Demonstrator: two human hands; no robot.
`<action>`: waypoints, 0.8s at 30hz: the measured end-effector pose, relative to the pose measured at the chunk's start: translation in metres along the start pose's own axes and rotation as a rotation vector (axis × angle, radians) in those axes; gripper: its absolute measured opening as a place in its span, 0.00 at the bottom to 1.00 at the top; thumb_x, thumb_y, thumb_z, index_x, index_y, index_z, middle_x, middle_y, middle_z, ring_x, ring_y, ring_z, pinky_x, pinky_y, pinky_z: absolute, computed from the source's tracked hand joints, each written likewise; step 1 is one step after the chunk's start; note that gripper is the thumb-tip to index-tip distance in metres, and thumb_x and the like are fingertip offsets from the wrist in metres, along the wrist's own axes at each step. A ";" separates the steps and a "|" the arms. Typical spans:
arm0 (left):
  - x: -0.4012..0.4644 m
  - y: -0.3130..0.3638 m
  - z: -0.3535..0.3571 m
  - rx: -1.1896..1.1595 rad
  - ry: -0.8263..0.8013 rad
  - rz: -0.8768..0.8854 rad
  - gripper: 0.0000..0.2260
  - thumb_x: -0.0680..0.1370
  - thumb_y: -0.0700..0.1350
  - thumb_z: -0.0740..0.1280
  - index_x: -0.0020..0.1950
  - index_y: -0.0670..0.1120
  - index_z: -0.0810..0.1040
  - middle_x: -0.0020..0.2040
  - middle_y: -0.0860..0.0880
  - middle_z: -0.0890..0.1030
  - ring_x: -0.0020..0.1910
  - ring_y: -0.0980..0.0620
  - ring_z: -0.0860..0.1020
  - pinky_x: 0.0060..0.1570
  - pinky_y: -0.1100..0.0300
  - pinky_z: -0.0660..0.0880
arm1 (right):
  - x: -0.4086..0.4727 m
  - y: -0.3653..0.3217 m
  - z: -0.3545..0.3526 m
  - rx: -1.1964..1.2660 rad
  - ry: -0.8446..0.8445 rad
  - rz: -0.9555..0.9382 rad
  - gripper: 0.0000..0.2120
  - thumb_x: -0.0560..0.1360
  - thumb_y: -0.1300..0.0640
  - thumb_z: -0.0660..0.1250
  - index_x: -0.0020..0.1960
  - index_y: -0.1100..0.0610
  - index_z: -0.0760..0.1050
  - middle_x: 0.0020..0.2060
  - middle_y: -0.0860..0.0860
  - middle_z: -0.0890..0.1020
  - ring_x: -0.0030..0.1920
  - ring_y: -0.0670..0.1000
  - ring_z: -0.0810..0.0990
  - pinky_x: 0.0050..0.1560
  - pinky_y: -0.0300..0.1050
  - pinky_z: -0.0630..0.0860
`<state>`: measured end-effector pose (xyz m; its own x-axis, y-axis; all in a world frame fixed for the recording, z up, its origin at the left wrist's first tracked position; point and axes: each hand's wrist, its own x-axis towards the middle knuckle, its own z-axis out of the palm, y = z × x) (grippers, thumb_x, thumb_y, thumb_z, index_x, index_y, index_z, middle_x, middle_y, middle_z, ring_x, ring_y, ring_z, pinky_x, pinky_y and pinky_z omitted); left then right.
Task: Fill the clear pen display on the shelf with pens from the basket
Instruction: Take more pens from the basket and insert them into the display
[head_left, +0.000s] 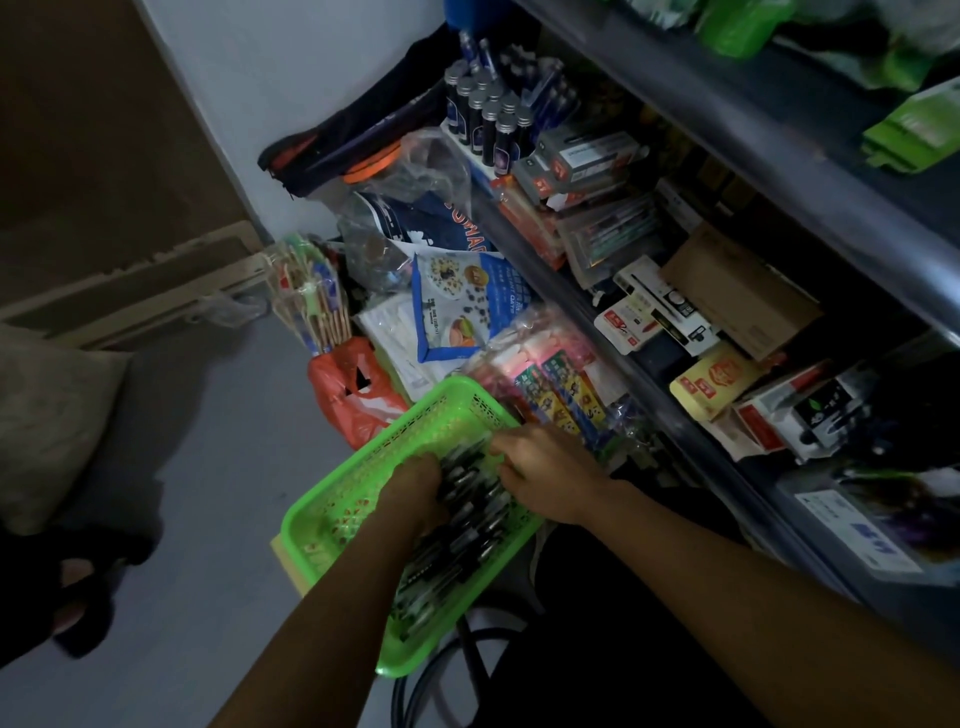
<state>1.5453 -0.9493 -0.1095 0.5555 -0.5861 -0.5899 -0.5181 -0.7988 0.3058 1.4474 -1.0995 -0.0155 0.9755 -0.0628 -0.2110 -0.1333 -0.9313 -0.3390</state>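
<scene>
A green plastic basket (358, 499) sits low in front of the shelves with a pile of dark pens (467, 525) in it. My left hand (415, 488) is down in the basket, knuckles up, fingers curled into the pens. My right hand (548, 478) reaches in from the right, its bent fingers closing on the same pile. Far up on the shelf stands a clear pen display (550, 98) with blue pens in it, well away from both hands.
Dark tubes with silver caps (483, 114) stand beside the display. Boxes of stationery (727, 322) crowd the shelf (649, 374). Plastic packets (462, 306), an orange bag (348, 395) and a bundle of sticks (311, 296) lie behind the basket. Grey floor (208, 467) lies to the left.
</scene>
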 end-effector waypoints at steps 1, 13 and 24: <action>0.000 0.001 0.003 0.016 0.007 -0.005 0.26 0.72 0.49 0.71 0.65 0.40 0.66 0.63 0.39 0.71 0.61 0.41 0.71 0.58 0.51 0.71 | 0.000 0.000 0.000 -0.002 -0.004 -0.001 0.09 0.76 0.58 0.60 0.53 0.59 0.75 0.48 0.55 0.81 0.54 0.55 0.74 0.45 0.50 0.75; -0.001 0.003 0.001 -0.003 0.082 0.023 0.18 0.76 0.53 0.65 0.60 0.43 0.71 0.59 0.41 0.76 0.57 0.41 0.76 0.53 0.52 0.72 | -0.002 -0.002 -0.003 -0.005 -0.008 -0.021 0.10 0.77 0.58 0.59 0.54 0.61 0.75 0.48 0.57 0.82 0.52 0.57 0.75 0.46 0.53 0.76; -0.017 0.008 -0.022 0.012 0.070 0.082 0.17 0.78 0.53 0.63 0.60 0.43 0.70 0.60 0.40 0.75 0.58 0.41 0.75 0.51 0.54 0.71 | -0.017 0.002 -0.026 -0.028 0.024 0.047 0.08 0.78 0.56 0.61 0.53 0.60 0.74 0.46 0.56 0.79 0.45 0.56 0.77 0.44 0.47 0.73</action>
<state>1.5458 -0.9485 -0.0811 0.5545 -0.6582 -0.5093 -0.5716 -0.7460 0.3418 1.4353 -1.1095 0.0116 0.9722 -0.1149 -0.2043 -0.1744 -0.9367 -0.3035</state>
